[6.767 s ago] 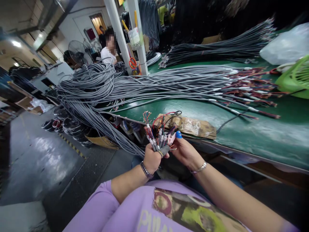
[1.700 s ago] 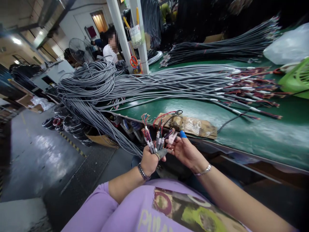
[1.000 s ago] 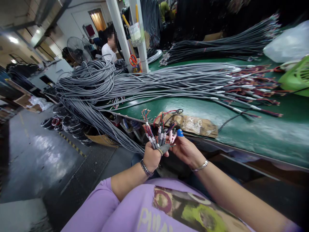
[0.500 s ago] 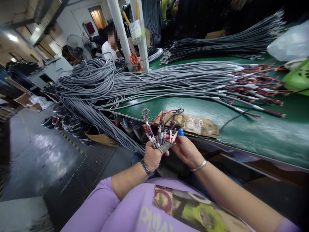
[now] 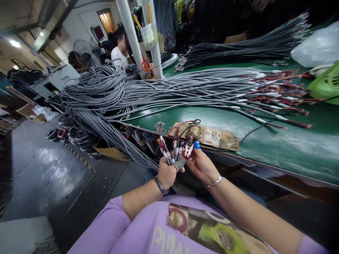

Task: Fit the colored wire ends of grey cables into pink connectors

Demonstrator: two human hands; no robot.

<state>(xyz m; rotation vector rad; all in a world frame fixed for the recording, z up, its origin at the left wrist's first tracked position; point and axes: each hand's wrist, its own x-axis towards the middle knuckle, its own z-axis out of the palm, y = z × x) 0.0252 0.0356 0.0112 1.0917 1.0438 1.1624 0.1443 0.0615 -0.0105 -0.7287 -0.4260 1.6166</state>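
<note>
Left grip (image 5: 167, 173) holds 1 cable bundle (image 5: 176, 153); right grip (image 5: 201, 165), 1 pink clip (image 5: 189, 150).

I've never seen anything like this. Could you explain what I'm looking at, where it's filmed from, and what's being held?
There is no machine doing the handling here, just a person with two hands. The camera sits on that person's head, looking forward and down, so you see roughly what they see.

The left hand grips a bunch of cables, their coloured wires fanning out at the top. The right hand, with a blue cover on its thumb, holds a pale pink clip close beside them.

On the green table lie long grey cables, darker cables behind, and a worn brown board near the front edge.
</note>
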